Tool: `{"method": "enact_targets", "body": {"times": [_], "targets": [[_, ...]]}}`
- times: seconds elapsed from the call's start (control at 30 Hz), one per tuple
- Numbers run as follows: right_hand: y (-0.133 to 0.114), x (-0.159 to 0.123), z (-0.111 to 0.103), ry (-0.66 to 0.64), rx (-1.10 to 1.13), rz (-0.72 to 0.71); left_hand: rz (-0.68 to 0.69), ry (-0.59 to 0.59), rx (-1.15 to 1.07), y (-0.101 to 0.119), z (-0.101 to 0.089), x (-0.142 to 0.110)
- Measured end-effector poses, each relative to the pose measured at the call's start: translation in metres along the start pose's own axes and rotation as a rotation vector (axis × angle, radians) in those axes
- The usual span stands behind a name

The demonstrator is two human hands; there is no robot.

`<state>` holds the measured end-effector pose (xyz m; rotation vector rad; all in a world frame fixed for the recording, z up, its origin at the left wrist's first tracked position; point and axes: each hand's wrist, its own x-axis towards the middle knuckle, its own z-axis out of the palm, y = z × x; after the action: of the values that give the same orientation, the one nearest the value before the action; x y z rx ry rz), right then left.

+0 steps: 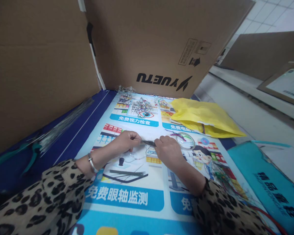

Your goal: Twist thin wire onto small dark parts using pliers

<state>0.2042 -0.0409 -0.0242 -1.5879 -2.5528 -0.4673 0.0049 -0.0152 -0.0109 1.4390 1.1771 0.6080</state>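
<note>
In the head view my left hand (131, 141) is closed in a pinch above the printed sheet. A thin wire (137, 160) hangs in a loose curve just below its fingers and seems to run from them; the pinched end is too small to see clearly. My right hand (169, 150) is wrapped round dark pliers (149, 143), whose narrow jaws point left and meet the left fingertips. The pliers' handles are hidden in the palm. Under the hands lies a bundle of short dark wires (127, 173).
Tangled wire pieces (143, 106) lie at the back, near the cardboard wall (156, 42). A yellow bag (203, 117) and a coiled ring (186, 140) are to the right. Long straight wires (63, 125) and green-handled tools (34, 156) lie left. A teal box (264, 176) stands right.
</note>
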Motion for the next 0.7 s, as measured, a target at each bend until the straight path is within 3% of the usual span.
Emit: {"method": "enact_targets", "body": {"times": [0.7], "targets": [[0.0037,0.0025,-0.0064,0.073,-0.001,-0.038,-0.014,-0.018,-0.071,-0.0043,0.0008,0.0018]]}}
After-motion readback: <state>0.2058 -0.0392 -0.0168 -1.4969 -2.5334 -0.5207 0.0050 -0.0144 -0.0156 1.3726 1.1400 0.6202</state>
